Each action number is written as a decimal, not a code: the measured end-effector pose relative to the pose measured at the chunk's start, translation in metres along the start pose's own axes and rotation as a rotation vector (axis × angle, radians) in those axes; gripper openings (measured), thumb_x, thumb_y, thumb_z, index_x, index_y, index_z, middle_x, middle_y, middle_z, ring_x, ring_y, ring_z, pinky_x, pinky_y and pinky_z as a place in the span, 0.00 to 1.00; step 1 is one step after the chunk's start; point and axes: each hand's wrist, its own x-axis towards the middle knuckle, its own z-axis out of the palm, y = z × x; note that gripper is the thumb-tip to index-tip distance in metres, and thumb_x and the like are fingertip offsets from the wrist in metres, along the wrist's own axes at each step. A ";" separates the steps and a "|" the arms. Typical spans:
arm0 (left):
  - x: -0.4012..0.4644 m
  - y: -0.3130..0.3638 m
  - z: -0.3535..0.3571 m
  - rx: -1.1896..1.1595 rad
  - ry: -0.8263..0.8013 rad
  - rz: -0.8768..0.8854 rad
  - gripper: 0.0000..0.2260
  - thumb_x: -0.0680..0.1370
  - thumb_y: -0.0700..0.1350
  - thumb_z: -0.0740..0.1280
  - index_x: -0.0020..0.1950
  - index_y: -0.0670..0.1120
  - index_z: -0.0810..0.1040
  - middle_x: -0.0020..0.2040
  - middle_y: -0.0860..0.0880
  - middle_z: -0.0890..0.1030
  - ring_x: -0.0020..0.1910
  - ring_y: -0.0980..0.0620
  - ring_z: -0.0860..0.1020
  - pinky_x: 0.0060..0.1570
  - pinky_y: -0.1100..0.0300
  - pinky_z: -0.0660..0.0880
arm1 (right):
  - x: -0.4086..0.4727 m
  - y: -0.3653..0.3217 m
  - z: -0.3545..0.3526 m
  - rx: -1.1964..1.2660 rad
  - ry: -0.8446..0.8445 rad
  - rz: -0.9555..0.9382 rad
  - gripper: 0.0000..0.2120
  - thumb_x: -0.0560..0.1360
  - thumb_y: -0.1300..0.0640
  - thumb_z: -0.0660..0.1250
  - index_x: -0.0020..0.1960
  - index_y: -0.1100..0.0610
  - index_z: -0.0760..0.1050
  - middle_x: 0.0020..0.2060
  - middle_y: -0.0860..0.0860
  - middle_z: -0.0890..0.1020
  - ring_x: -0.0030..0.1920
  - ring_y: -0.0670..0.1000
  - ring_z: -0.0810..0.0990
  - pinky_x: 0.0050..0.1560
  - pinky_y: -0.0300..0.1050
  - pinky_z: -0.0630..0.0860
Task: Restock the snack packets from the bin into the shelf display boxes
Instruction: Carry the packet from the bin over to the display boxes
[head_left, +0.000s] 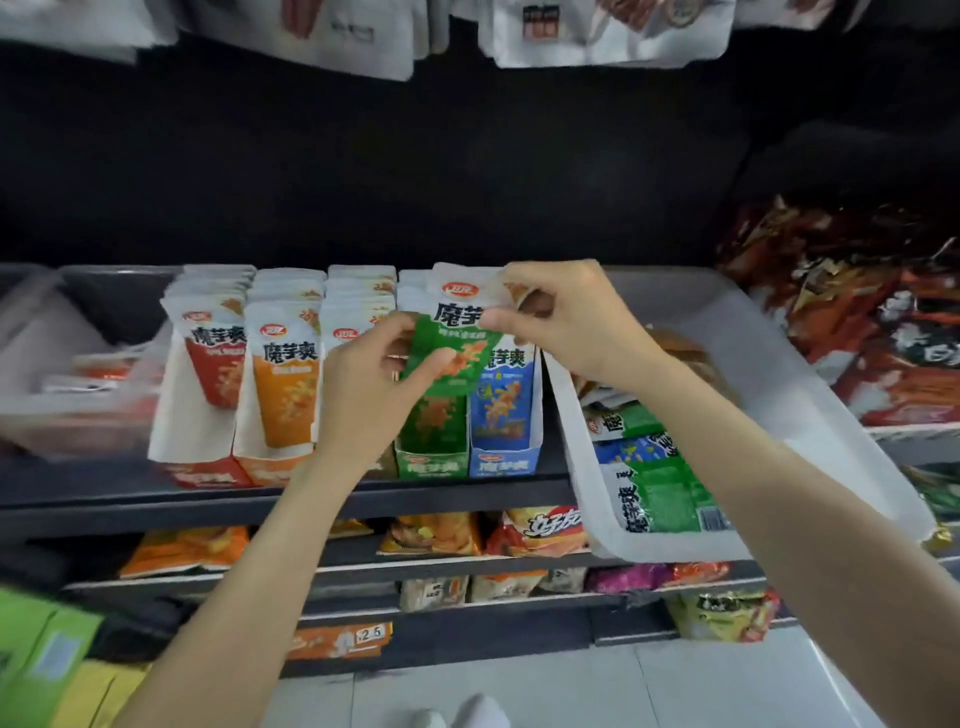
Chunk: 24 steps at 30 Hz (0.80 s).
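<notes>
- Green snack packet (451, 340): a flat, glossy white pouch with a green panel, held upright over the green display box (430, 453) on the dark shelf (291, 499).
- The left hand (382, 376) pinches the packet's lower left edge between thumb and fingers; the right hand (563, 314) grips its upper right corner, fingers curled round it.
- The green box stands between a row of white pouches and a blue display box (506, 441), which touches it on the right; orange (283, 374) and red (213, 364) packets fill the boxes further left.
- The white plastic bin (769, 384), just right of the blue box, rests tilted on the shelf edge and holds more green and blue packets lying flat.
- The packets carry large black Chinese characters under a small red oval logo.
- Lower shelves hold orange crisp bags; one price tag (371, 633) reads "25".
- Pale floor tiles (571, 691) lie below.
</notes>
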 end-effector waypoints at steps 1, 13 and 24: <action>0.000 -0.007 -0.004 0.014 0.032 -0.026 0.08 0.73 0.46 0.73 0.50 0.52 0.78 0.45 0.60 0.81 0.43 0.61 0.80 0.44 0.66 0.76 | 0.007 -0.002 0.008 -0.035 0.020 -0.022 0.13 0.74 0.56 0.71 0.35 0.52 0.69 0.30 0.50 0.76 0.31 0.49 0.76 0.35 0.40 0.72; 0.001 -0.058 -0.004 0.569 0.126 0.041 0.17 0.72 0.52 0.73 0.57 0.46 0.77 0.52 0.47 0.80 0.53 0.46 0.75 0.51 0.56 0.67 | 0.023 0.002 0.068 -0.759 -0.201 0.049 0.08 0.78 0.50 0.63 0.46 0.54 0.68 0.41 0.52 0.77 0.46 0.58 0.79 0.38 0.46 0.68; -0.003 -0.040 0.004 0.331 0.177 0.190 0.14 0.75 0.48 0.66 0.58 0.45 0.76 0.49 0.51 0.78 0.47 0.55 0.73 0.48 0.61 0.68 | -0.002 0.014 0.032 -0.486 0.056 0.063 0.13 0.74 0.50 0.68 0.56 0.53 0.72 0.48 0.47 0.75 0.41 0.47 0.73 0.39 0.45 0.73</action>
